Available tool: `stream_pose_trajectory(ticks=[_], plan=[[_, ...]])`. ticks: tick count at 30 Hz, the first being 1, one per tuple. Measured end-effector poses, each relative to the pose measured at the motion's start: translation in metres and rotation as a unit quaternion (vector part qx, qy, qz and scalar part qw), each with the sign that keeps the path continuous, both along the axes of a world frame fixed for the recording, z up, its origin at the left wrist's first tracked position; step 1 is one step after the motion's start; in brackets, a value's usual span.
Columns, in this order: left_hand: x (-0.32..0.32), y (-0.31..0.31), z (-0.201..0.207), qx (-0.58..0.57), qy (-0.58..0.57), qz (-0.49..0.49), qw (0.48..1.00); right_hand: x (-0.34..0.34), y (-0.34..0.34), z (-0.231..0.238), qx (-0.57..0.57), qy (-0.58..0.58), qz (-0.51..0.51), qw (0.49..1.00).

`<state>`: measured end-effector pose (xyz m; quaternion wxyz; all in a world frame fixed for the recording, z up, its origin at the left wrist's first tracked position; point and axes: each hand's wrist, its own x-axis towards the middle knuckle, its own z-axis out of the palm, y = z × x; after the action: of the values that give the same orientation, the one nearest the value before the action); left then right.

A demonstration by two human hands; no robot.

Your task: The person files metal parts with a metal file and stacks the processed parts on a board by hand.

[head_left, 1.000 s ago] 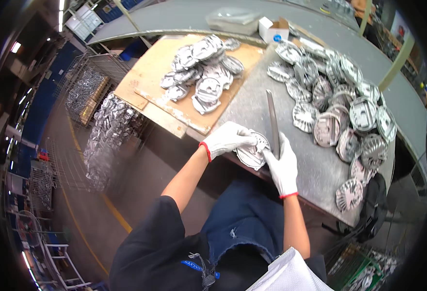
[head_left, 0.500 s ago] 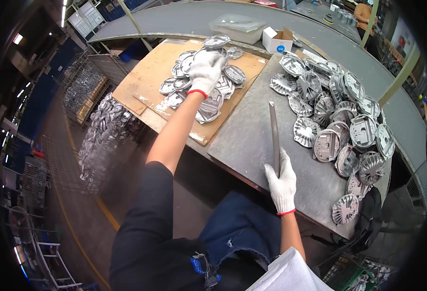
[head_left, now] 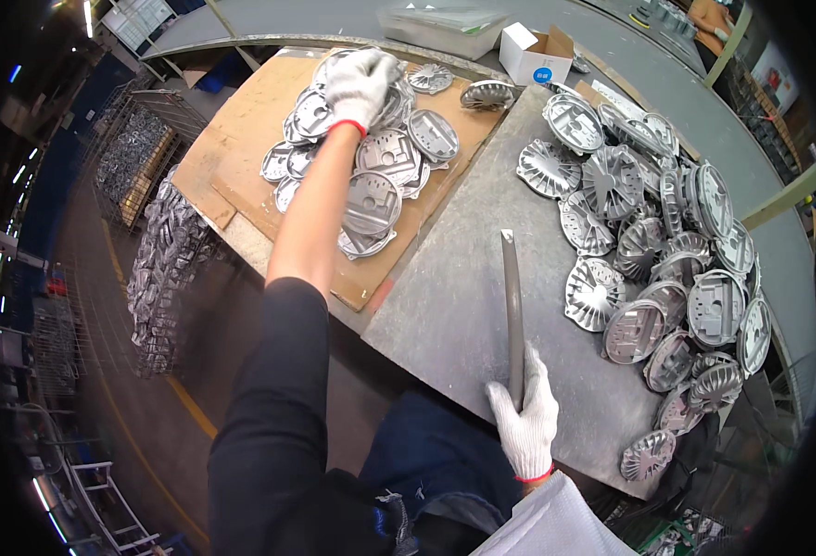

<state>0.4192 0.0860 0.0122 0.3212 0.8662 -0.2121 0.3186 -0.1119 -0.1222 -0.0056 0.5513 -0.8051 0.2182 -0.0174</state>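
Observation:
My left hand (head_left: 361,85), in a white knit glove with a red cuff, reaches to the far end of a pile of round silver metal castings (head_left: 373,202). Its fingers curl down over a casting at the top of the pile, and their tips are partly hidden. A finned casting (head_left: 429,79) lies right of that hand, and another finned casting (head_left: 487,94) is tilted by the board's right edge. My right hand (head_left: 528,417), gloved alike, is closed round the lower end of a long dark grey bar (head_left: 513,310) with a bright flat tip, pointing away from me.
Many more castings (head_left: 630,250) are heaped along the right of the grey metal tabletop (head_left: 436,306). Brown board (head_left: 357,292) lies under the left pile. Behind stand a plastic tub (head_left: 440,32) and a white carton (head_left: 533,56). A person (head_left: 709,28) is at far right.
The view has shifted, and the left pile appears further left. A tilted finned casting now shows by the board's right edge. My left hand stays on the pile; my right keeps the bar.

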Motion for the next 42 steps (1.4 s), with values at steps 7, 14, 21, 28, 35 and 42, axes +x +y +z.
stream_pose_trajectory(ticks=[7, 14, 21, 28, 35, 42], plan=[[0.047, -0.005, 0.017, -0.398, 0.140, 0.016, 0.906, -0.001, 0.000, -0.004, -0.017, 0.003, -0.010, 1.000], [-0.051, 0.010, -0.004, -0.322, 0.460, -0.170, 0.810, -0.001, 0.001, -0.004, -0.004, 0.036, -0.013, 0.999], [0.000, 0.018, -0.024, -0.338, 0.309, -0.036, 0.888, -0.003, -0.001, -0.006, -0.018, 0.018, -0.002, 1.000], [0.006, -0.045, 0.025, -0.185, 0.298, -0.142, 0.926, -0.004, -0.001, -0.007, -0.008, 0.005, 0.000, 1.000], [-0.039, -0.142, -0.018, -0.300, 0.651, -0.256, 0.649, -0.006, -0.003, -0.007, -0.025, 0.021, 0.010, 0.999], [0.050, -0.155, -0.034, -0.670, 0.653, -0.190, 0.298, -0.006, -0.004, -0.010, -0.030, -0.010, 0.021, 0.999]])
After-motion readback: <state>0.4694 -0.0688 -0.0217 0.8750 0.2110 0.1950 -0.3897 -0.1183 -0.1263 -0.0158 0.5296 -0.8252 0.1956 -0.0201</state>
